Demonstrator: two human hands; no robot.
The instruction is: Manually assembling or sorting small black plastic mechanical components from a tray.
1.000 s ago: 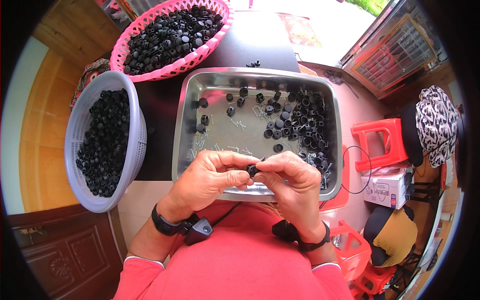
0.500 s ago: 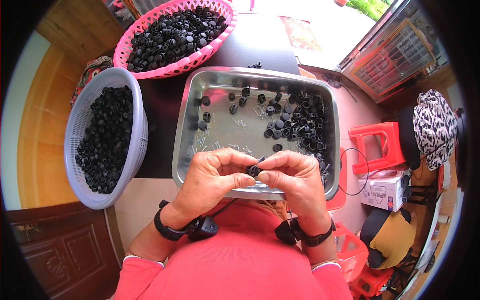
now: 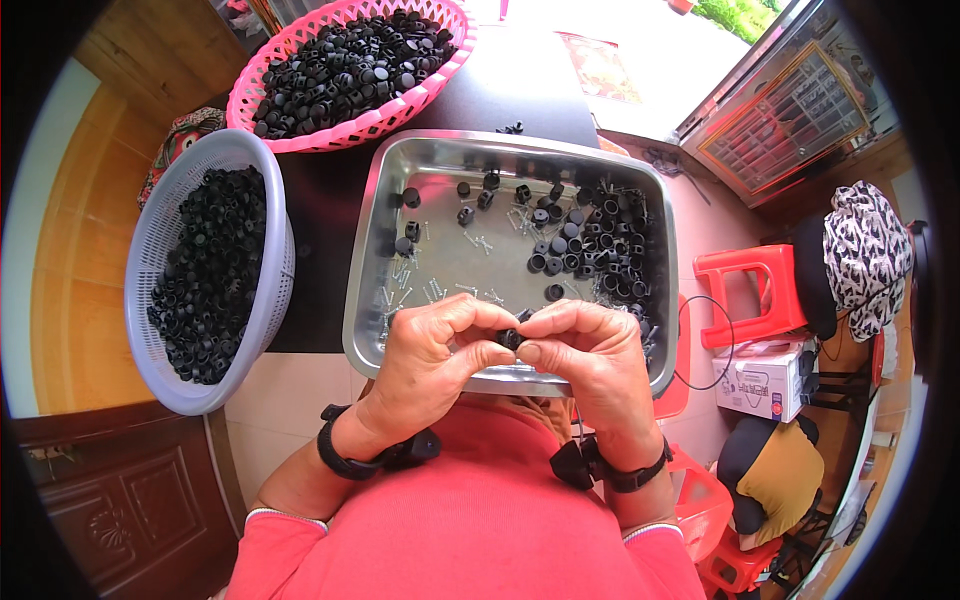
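Over the near edge of a metal tray (image 3: pixel 360 290), my left hand (image 3: pixel 425 345) and my right hand (image 3: pixel 590 350) meet fingertip to fingertip. Between them they pinch one small black plastic part (image 3: pixel 510 338), mostly covered by the fingers. Both thumbs press on it from the near side. Inside the tray lie loose black round caps (image 3: pixel 571 232) and ring-shaped black pieces, heaped toward the right side. Thin silvery screws or pins (image 3: pixel 478 243) are scattered on the tray's bottom, several of them just beyond my left hand.
A pink basket (image 3: pixel 345 135) full of black parts stands at the far left, and a pale lilac basket (image 3: pixel 140 290) with more sits left of the tray. The dark table (image 3: pixel 315 200) carries them. Red stools (image 3: pixel 750 290), a carton (image 3: pixel 765 380) and a person in yellow (image 3: pixel 785 475) are at right.
The hands stay together on the black part, with the left wrist and fingers turned slightly. The view has shifted a little; the tray's contents look the same.
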